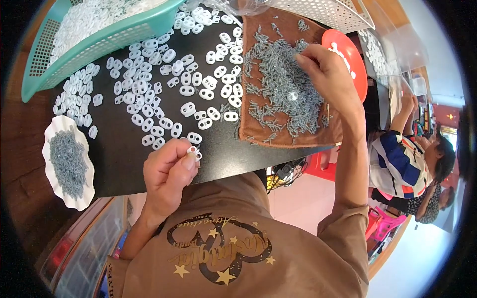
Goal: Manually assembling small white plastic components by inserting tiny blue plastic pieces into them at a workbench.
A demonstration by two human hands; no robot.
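Observation:
Close to my body, my left hand (170, 175) pinches a small white two-hole plastic cord lock (194, 153) between thumb and fingertips. My right hand (328, 74) is closed in a pinch over a heap of small grey springs (288, 84). Whatever it may hold is hidden by the fingers. The springs lie spread on a brown cloth (256, 130). Many more white cord locks (144, 99) are scattered across the black table (218, 161), left of the cloth.
A green basket (107, 42) full of white pieces stands far left. Below it sits a white scalloped dish (85, 191) of grey springs. A red plate (358, 64) with a few white pieces is beyond my right hand, near a white perforated basket (333, 15). People (407, 154) sit at the right.

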